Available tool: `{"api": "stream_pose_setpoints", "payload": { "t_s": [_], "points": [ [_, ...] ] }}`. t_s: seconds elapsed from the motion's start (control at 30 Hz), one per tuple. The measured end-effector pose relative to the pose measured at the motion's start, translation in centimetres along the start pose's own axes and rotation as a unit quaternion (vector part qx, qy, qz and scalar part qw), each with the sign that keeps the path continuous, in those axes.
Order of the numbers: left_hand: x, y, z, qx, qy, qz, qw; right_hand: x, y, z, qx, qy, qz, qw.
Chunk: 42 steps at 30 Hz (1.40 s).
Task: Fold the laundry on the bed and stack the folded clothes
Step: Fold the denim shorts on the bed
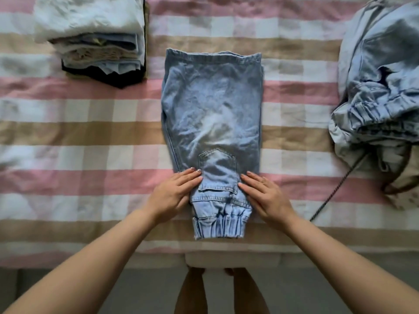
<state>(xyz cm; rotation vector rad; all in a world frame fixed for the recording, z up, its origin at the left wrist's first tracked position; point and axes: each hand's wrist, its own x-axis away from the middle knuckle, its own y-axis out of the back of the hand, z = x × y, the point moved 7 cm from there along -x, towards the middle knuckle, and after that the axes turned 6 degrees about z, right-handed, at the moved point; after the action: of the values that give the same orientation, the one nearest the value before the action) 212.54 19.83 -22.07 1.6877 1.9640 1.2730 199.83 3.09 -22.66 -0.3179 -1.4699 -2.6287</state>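
Past the folded stack (95, 41) at far left, our left hand (174, 191) and right hand (265, 196) lie flat, fingers straight, pressing the half-folded jeans (210, 114) mid-bed. Next, we judge, fold them across; unfolded denim (381, 87) waits right.

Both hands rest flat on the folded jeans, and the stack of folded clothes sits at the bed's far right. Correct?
No: the head view shows the stack at far left. The left hand and right hand do rest flat on the jeans.
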Motion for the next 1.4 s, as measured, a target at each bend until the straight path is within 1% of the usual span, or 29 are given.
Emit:
{"api": "stream_pose_setpoints", "payload": {
  "t_s": [0.07, 0.13, 0.17, 0.23, 0.3, 0.33, 0.4, 0.43, 0.47, 0.5, 0.53, 0.57, 0.6, 0.63, 0.67, 0.7, 0.77, 0.83, 0.87, 0.93, 1.0, 1.07, 1.1, 1.13, 1.2, 1.23, 1.27, 1.3, 1.4],
  "points": [
    [-0.2, 0.9, -1.4, -0.049, -0.033, -0.042, 0.997, 0.0, 0.5, 0.6, 0.016, 0.002, -0.009, 1.0],
    [-2.0, 1.3, -3.1, -0.11, -0.07, -0.066, 0.989, -0.3, 0.7, 1.7, 0.044, 0.018, -0.01, 0.999],
    [-3.4, 1.2, -3.6, -0.129, -0.074, -0.053, 0.987, -0.4, 0.7, 2.3, 0.057, 0.03, -0.009, 0.998],
    [-6.6, 0.6, -3.1, -0.148, -0.035, -0.005, 0.988, -0.4, 0.5, 3.1, 0.067, 0.05, -0.014, 0.996],
    [-8.8, -0.9, -1.1, -0.181, 0.015, 0.078, 0.98, 0.2, 0.2, 3.5, 0.069, 0.079, -0.024, 0.994],
    [-9.2, -1.5, -0.3, -0.203, 0.025, 0.106, 0.973, 0.7, -0.1, 3.8, 0.072, 0.102, -0.029, 0.992],
    [-9.5, -2.1, 0.2, -0.229, 0.021, 0.13, 0.964, 1.9, -1.1, 4.6, 0.083, 0.159, -0.019, 0.984],
    [-9.4, -2.0, 0.0, -0.224, 0.014, 0.13, 0.966, 2.3, -1.8, 5.0, 0.097, 0.183, -0.004, 0.978],
    [-9.2, -1.7, -0.4, -0.197, 0.006, 0.121, 0.973, 2.7, -2.5, 5.2, 0.117, 0.199, 0.016, 0.973],
    [-9.0, -1.1, -1.1, -0.139, -0.003, 0.101, 0.985, 2.9, -3.0, 5.2, 0.141, 0.209, 0.032, 0.967],
    [-8.5, -0.3, -1.8, -0.036, -0.006, 0.069, 0.997, 3.1, -3.3, 5.1, 0.16, 0.213, 0.04, 0.963],
    [-7.9, 0.6, -2.1, 0.099, 0.008, 0.032, 0.995, 3.1, -3.3, 4.8, 0.169, 0.214, 0.036, 0.961],
    [-7.1, 1.2, -1.8, 0.239, 0.038, 0.006, 0.97, 3.2, -3.2, 4.5, 0.169, 0.211, 0.027, 0.962],
    [-6.2, 1.4, -1.6, 0.366, 0.067, -0.002, 0.928, 3.1, -3.1, 4.3, 0.163, 0.205, 0.014, 0.965],
    [-5.5, 1.3, -1.4, 0.462, 0.087, 0.005, 0.882, 3.0, -3.1, 4.2, 0.155, 0.201, 0.001, 0.967],
    [-5.1, 1.0, -1.1, 0.521, 0.103, 0.018, 0.847, 2.9, -3.0, 4.3, 0.147, 0.199, -0.015, 0.969],
    [-4.9, 0.4, -0.4, 0.596, 0.13, 0.055, 0.791, 2.5, -2.7, 4.5, 0.126, 0.192, -0.046, 0.972],
    [-5.3, -0.2, 0.3, 0.644, 0.152, 0.092, 0.744, 2.2, -2.0, 4.7, 0.098, 0.19, -0.067, 0.975],
    [-5.5, -0.3, 0.6, 0.656, 0.16, 0.106, 0.73, 2.2, -1.4, 5.0, 0.076, 0.192, -0.076, 0.975],
    [-5.9, -0.4, 1.2, 0.664, 0.169, 0.126, 0.717, 1.9, 0.5, 5.5, 0.0, 0.187, -0.095, 0.978],
    [-6.2, 0.0, 1.7, 0.661, 0.172, 0.132, 0.718, 1.3, 3.0, 5.8, -0.084, 0.156, -0.11, 0.978],
    [-6.4, 0.9, 2.6, 0.659, 0.17, 0.103, 0.725, -0.1, 5.8, 5.6, -0.174, 0.11, -0.117, 0.972],
    [-6.6, 1.7, 3.0, 0.667, 0.164, 0.079, 0.723, -1.2, 7.3, 5.3, -0.224, 0.082, -0.122, 0.963],
    [-6.6, 2.4, 3.3, 0.679, 0.156, 0.056, 0.715, -2.5, 8.7, 4.8, -0.283, 0.051, -0.126, 0.95],
    [-6.8, 3.9, 3.8, 0.702, 0.144, 0.028, 0.696, -5.9, 10.9, 3.4, -0.408, -0.004, -0.125, 0.904],
    [-6.9, 4.5, 3.9, 0.705, 0.137, 0.023, 0.696, -7.7, 11.6, 2.6, -0.453, -0.027, -0.118, 0.883],
    [-7.0, 5.1, 4.0, 0.699, 0.126, 0.016, 0.704, -9.5, 12.2, 1.7, -0.479, -0.051, -0.112, 0.869],
    [-7.1, 5.6, 4.2, 0.685, 0.115, 0.001, 0.719, -11.1, 12.4, 0.8, -0.492, -0.078, -0.108, 0.861],
    [-7.7, 7.3, 5.2, 0.594, 0.106, -0.075, 0.794, -14.5, 12.3, -1.9, -0.497, -0.137, -0.098, 0.851]
  ]
}}
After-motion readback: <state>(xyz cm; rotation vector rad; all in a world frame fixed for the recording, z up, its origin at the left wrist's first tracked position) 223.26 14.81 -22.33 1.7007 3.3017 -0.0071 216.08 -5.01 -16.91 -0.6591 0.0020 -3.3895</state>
